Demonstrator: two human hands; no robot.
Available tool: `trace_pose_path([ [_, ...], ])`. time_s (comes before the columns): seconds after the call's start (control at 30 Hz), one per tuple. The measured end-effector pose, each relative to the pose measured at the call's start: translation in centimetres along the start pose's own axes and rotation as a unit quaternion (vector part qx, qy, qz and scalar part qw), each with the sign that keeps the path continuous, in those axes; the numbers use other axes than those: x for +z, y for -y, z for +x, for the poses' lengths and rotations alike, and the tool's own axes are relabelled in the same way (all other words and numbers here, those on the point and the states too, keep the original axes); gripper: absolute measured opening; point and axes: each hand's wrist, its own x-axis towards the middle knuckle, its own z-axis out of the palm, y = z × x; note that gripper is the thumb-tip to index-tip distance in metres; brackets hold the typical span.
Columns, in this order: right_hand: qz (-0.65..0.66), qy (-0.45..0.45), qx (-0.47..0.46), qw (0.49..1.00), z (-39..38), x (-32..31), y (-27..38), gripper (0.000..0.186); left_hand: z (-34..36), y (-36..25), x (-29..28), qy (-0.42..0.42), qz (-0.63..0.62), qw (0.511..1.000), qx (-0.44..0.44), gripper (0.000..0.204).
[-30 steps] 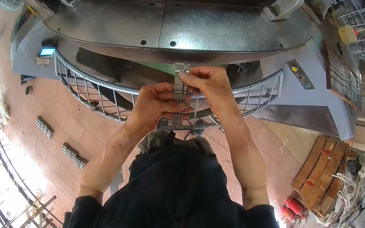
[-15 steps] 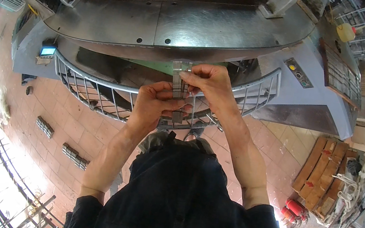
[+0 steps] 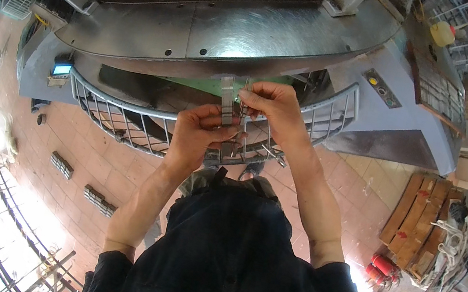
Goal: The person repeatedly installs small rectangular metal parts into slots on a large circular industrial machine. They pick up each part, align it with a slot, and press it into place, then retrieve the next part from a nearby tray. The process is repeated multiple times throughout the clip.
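A segmented, silvery metal strip (image 3: 227, 100) stands lengthwise in front of my body, below the machine's front edge. My left hand (image 3: 194, 133) is closed round its lower part, the thumb laid across it. Just right of the strip, my right hand (image 3: 277, 107) pinches with thumb and forefinger a thin, narrow metal piece (image 3: 245, 106), seen nearly edge-on. Whether that piece still touches the strip, I cannot tell. My left fingers partly hide the strip's lower end.
A large steel-topped machine (image 3: 228, 33) spans the front, with a curved metal railing (image 3: 127, 119) below. Buttons sit on a panel (image 3: 381, 91) at right. Metal block rows (image 3: 100, 201) lie on the tiled floor at left. Wooden boards (image 3: 413, 222) and red cylinders (image 3: 383, 270) are at right.
My right hand has moved slightly right, off the strip's upper end, with a thin piece now apart from it there. My left hand keeps its hold. The view has shifted a little.
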Motion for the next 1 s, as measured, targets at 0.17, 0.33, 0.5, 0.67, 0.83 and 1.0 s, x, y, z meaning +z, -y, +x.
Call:
trace_pose_path([
  [0.17,0.038,0.032,-0.001,0.999,0.1,-0.7,-0.2,0.015,0.1,-0.1,0.4,-0.003,0.007,1.000,0.004,0.030],
  [0.33,0.044,0.032,-0.011,0.998,0.1,-0.7,-0.4,0.016,0.0,-0.3,0.7,-0.010,0.030,0.999,0.018,0.028],
  [0.5,0.053,0.036,-0.011,0.998,0.2,-0.4,-0.3,0.017,-0.1,-0.4,0.7,-0.016,0.043,0.998,0.034,0.029],
  [0.67,0.002,0.021,-0.011,1.000,0.3,0.2,0.0,0.020,-0.2,-0.8,0.5,-0.003,0.072,0.997,0.039,0.030],
  [0.83,-0.032,-0.015,0.004,0.999,1.3,1.3,0.5,0.020,0.2,-1.7,0.0,0.027,0.028,0.999,-0.023,0.029],
  [1.0,-0.053,0.006,0.079,0.995,3.1,2.1,1.0,0.022,2.0,-2.8,-1.4,0.040,0.003,0.995,-0.087,0.028],
])
